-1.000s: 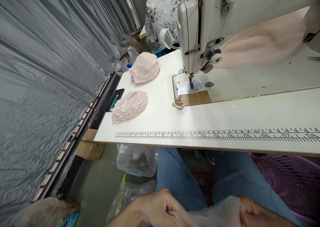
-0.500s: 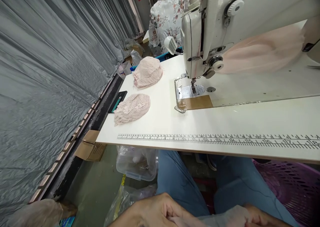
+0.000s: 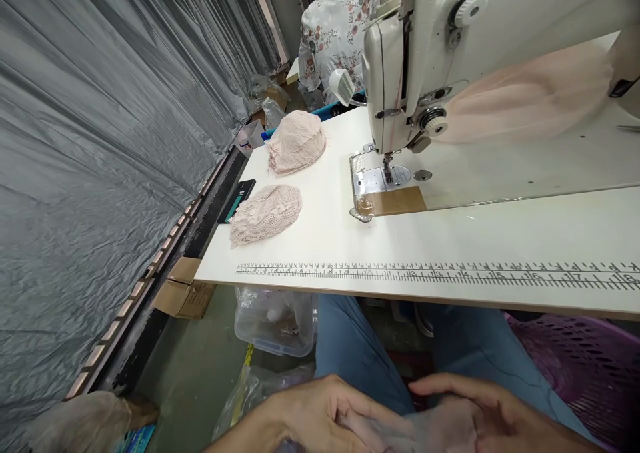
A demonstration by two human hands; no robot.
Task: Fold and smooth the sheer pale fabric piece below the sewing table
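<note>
Over my lap, below the table edge, a thin, sheer pale fabric stretches between my hands. My left hand is closed on its left end, thumb pressed against the fingers. My right hand grips the other end, with one finger stretched out toward the left. The lower parts of both hands and of the cloth are cut off by the frame. On the white table lie a piece of pale pink lace and, behind it, a stack of pink lace cups, both apart from my hands.
A sewing machine stands on the table, its needle over the metal plate. Pink fabric lies behind its arm. A phone-like black object is at the left edge. Below are a clear plastic bin and a purple basket. A person sits beyond.
My right hand has risen and moved left, closer to my left hand, and shows more in view. The fabric between them is bunched shorter. The table things stay put.
</note>
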